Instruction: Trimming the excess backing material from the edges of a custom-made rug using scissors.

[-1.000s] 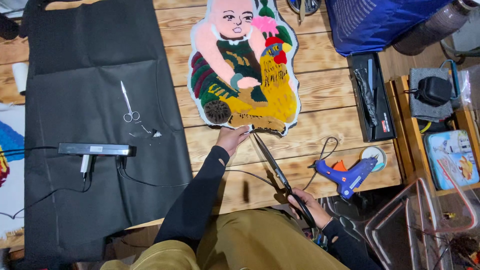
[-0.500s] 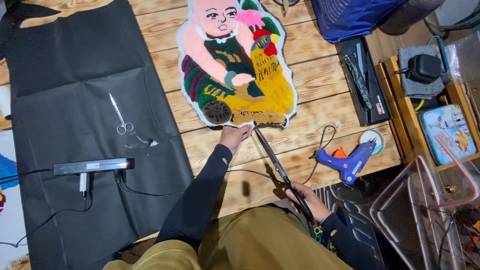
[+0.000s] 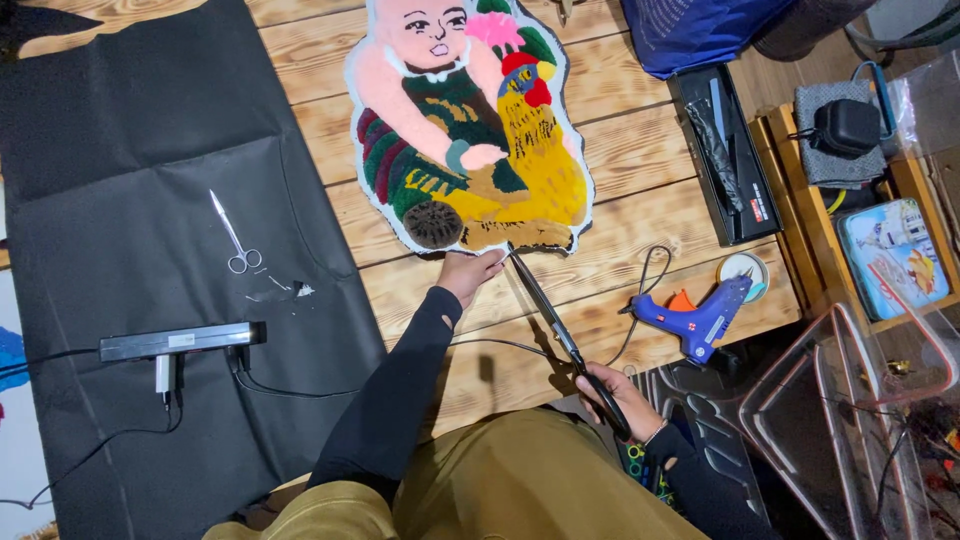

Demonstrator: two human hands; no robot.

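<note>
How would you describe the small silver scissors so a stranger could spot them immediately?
Start at the large black fabric sheet covering the left of the wooden table. Near its middle, above the long black bar-shaped tool, lie the small silver scissors. Unlike the long black-handled shears in the right hand, nobody touches them.

A colourful rug (image 3: 470,130) shaped like a child holding a rooster lies on the wooden table (image 3: 620,160). The left hand (image 3: 468,275) touches its bottom edge. The right hand (image 3: 615,398) holds the handles of big long scissors (image 3: 550,318), and their tips reach the rug's edge right by the left hand. A blue glue gun (image 3: 695,318) lies near. Small silver scissors (image 3: 233,235) lie on a black cloth (image 3: 130,150).
</note>
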